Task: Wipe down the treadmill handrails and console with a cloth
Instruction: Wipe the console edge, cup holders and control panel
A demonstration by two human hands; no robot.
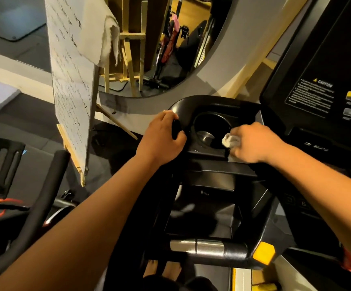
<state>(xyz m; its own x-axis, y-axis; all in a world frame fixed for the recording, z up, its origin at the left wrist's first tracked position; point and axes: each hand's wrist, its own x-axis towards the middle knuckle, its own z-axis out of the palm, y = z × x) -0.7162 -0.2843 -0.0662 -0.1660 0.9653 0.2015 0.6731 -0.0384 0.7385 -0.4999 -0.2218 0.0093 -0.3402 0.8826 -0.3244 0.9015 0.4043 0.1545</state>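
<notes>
White cloth wad, balled tight in the right hand, may skip the round black cupholder; the left hand grips the black plastic console rim.

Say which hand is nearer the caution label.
Right. The right hand, holding the cloth, is below-left of the caution label; the left hand grips the console edge farther left.

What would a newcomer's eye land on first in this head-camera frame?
Mid-frame, the right hand grips a bunched white cloth at the edge of the round black cup holder, while the left hand grips the glossy black console rim beside it. At left stands a tall handwritten white sheet on a wooden easel; upper right, a yellow-and-white caution label.
</notes>
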